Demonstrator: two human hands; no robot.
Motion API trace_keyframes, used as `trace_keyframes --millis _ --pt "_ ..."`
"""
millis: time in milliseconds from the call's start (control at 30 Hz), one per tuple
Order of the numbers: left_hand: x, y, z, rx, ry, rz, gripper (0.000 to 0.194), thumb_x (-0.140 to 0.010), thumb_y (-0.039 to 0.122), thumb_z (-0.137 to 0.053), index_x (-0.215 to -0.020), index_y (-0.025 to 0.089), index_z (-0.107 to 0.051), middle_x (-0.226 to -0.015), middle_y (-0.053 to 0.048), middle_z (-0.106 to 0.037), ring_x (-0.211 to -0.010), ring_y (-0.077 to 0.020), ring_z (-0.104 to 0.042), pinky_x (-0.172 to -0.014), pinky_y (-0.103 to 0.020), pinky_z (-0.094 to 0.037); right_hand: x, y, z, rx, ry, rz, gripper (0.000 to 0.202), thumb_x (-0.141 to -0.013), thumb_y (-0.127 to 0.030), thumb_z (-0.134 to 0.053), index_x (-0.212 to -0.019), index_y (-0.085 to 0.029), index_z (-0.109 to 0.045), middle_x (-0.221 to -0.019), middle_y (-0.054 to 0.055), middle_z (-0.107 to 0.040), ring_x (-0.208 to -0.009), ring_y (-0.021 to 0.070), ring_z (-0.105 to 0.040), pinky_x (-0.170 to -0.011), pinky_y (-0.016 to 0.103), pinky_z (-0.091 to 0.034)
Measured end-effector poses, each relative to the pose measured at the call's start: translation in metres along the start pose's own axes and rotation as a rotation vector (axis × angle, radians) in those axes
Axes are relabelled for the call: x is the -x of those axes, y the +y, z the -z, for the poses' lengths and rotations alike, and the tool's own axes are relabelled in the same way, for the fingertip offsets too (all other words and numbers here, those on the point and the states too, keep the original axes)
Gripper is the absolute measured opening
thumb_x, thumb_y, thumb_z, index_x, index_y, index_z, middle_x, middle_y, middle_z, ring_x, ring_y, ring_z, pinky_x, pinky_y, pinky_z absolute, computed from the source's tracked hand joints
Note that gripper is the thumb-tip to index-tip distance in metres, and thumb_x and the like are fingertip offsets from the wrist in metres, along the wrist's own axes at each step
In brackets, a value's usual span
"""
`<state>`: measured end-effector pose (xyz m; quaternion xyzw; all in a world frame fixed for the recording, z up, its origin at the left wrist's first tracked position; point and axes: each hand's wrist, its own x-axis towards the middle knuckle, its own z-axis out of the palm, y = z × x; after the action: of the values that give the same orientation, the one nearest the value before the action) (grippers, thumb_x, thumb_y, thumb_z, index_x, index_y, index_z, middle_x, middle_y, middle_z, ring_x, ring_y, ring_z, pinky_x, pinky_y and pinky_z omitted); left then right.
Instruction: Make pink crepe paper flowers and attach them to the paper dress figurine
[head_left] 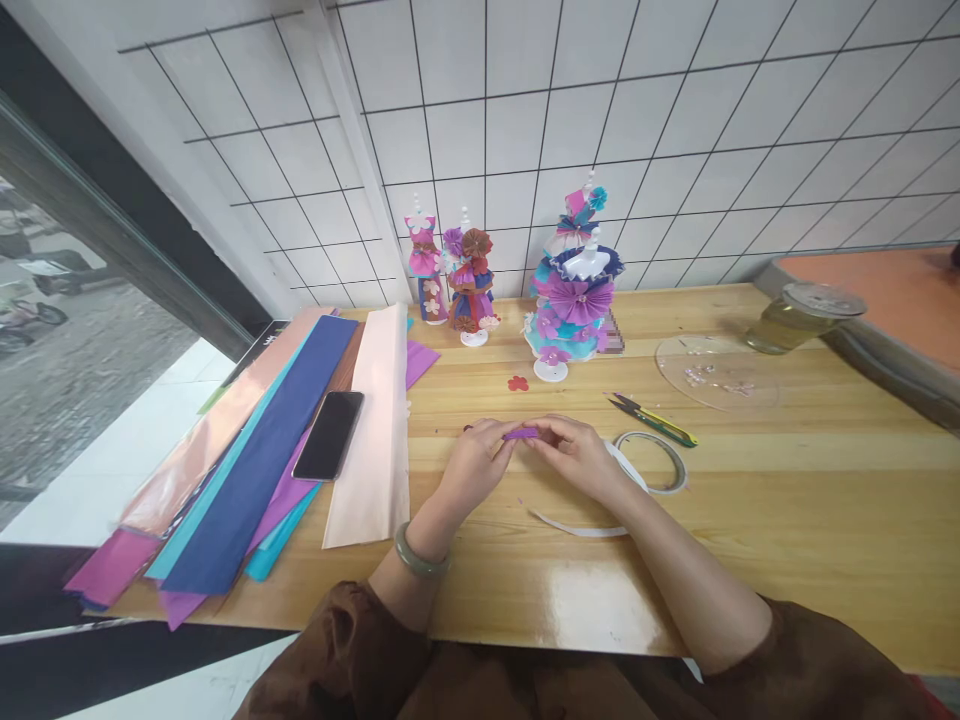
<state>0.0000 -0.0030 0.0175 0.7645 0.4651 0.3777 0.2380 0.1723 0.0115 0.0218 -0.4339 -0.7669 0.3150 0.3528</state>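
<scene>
A small strip of folded purple paper is pinched between my two hands, just above the wooden table. My left hand grips its left end, thumb and fingers pressed together. On the other end, my right hand closes with its thumb and fingertips. A roll of tape lies beside my right wrist, partly covered by it. From under that forearm a loose white strip curls out. Beyond my hands lies a red paper flower. A yellow and green utility knife rests beyond the tape.
Several small dress forms in paper dresses stand by the tiled wall. Long folded paper sheets cover the left side, with a phone on top. At right are a clear round plate with small beads and a lidded cup.
</scene>
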Motion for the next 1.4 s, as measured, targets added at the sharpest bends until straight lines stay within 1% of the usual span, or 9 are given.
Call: trace_keyframes --millis 233,400,533,700,833,1000,1133,1267,1400 --pt "0.000 0.001 -0.001 -0.092 -0.035 -0.006 0.024 -0.080 0.021 -0.047 -0.102 0.020 -0.058 -0.090 -0.005 -0.064 -0.084 -0.0158 -0.056 -0.077 -0.030 -0.043 0.001 -0.003 0.002 0.028 -0.022 0.031 0.020 -0.081 -0.025 -0.046 -0.092 -0.022 -0.062 -0.085 0.004 -0.063 -0.077 0.0164 -0.057 -0.069 0.028 -0.044" --pt "0.000 0.000 -0.002 -0.105 -0.044 0.026 0.023 -0.081 0.022 -0.045 -0.097 0.022 -0.062 -0.084 -0.004 -0.065 -0.080 -0.0154 -0.057 -0.074 -0.029 -0.043 0.002 -0.005 0.000 0.022 -0.022 0.018 0.020 -0.080 -0.028 -0.048 -0.093 -0.021 -0.062 -0.082 0.005 -0.063 -0.075 0.0166 -0.057 -0.068 0.028 -0.044" --pt "0.001 0.000 -0.002 0.066 0.004 0.120 0.022 -0.081 0.027 -0.047 -0.093 0.021 -0.064 -0.088 -0.004 -0.066 -0.080 -0.0153 -0.059 -0.075 -0.028 -0.043 0.001 -0.005 0.004 -0.172 0.093 -0.107 0.031 -0.078 -0.034 -0.051 -0.105 -0.020 -0.055 -0.080 0.004 -0.062 -0.071 0.0155 -0.058 -0.063 0.027 -0.046" --pt "0.000 -0.004 -0.004 0.329 0.051 0.272 0.024 -0.078 0.032 -0.050 -0.088 0.017 -0.064 -0.087 -0.005 -0.067 -0.078 -0.0158 -0.059 -0.073 -0.027 -0.044 -0.002 -0.002 0.010 -0.381 0.253 -0.154 0.033 -0.079 -0.036 -0.050 -0.106 -0.017 -0.053 -0.075 0.003 -0.059 -0.063 0.0128 -0.056 -0.066 0.029 -0.047" --pt "0.000 -0.006 -0.005 0.509 0.055 0.308 0.024 -0.075 0.034 -0.054 -0.086 0.014 -0.063 -0.087 -0.007 -0.066 -0.079 -0.0163 -0.059 -0.073 -0.028 -0.045 -0.002 0.003 0.003 -0.371 0.122 -0.189 0.037 -0.073 -0.036 -0.057 -0.105 -0.018 -0.055 -0.081 0.005 -0.061 -0.074 0.0161 -0.058 -0.071 0.032 -0.047" --pt "-0.001 -0.001 -0.004 0.646 -0.032 0.279 0.021 -0.076 0.031 -0.054 -0.085 0.013 -0.062 -0.087 -0.007 -0.066 -0.082 -0.0161 -0.059 -0.077 -0.029 -0.044 -0.001 -0.003 -0.005 -0.431 -0.086 -0.185 0.034 -0.074 -0.036 -0.057 -0.103 -0.019 -0.056 -0.094 0.006 -0.062 -0.087 0.0183 -0.058 -0.078 0.033 -0.045" --pt "0.000 0.001 -0.004 0.507 -0.052 0.215 0.020 -0.077 0.028 -0.052 -0.087 0.014 -0.062 -0.087 -0.007 -0.065 -0.079 -0.0153 -0.059 -0.075 -0.027 -0.045 0.000 -0.009 -0.004 -0.360 -0.065 -0.149 0.026 -0.073 -0.036 -0.058 -0.091 -0.018 -0.060 -0.084 0.005 -0.062 -0.078 0.0166 -0.057 -0.072 0.030 -0.046" --pt "0.001 0.002 -0.006 0.191 0.072 0.130 0.018 -0.079 0.025 -0.049 -0.089 0.018 -0.063 -0.086 -0.005 -0.065 -0.080 -0.0151 -0.058 -0.076 -0.028 -0.043 0.000 -0.009 -0.004 -0.330 0.056 -0.179 0.035 -0.069 -0.037 -0.061 -0.098 -0.019 -0.054 -0.084 0.004 -0.061 -0.077 0.0155 -0.057 -0.071 0.029 -0.046" --pt "0.002 0.003 -0.007 -0.012 0.145 0.073 0.019 -0.079 0.021 -0.048 -0.091 0.019 -0.062 -0.086 -0.005 -0.065 -0.081 -0.0158 -0.057 -0.076 -0.030 -0.043 -0.001 -0.007 -0.006 -0.355 0.033 -0.204 0.029 -0.069 -0.040 -0.060 -0.088 -0.018 -0.057 -0.083 0.004 -0.062 -0.075 0.0151 -0.057 -0.069 0.028 -0.046"
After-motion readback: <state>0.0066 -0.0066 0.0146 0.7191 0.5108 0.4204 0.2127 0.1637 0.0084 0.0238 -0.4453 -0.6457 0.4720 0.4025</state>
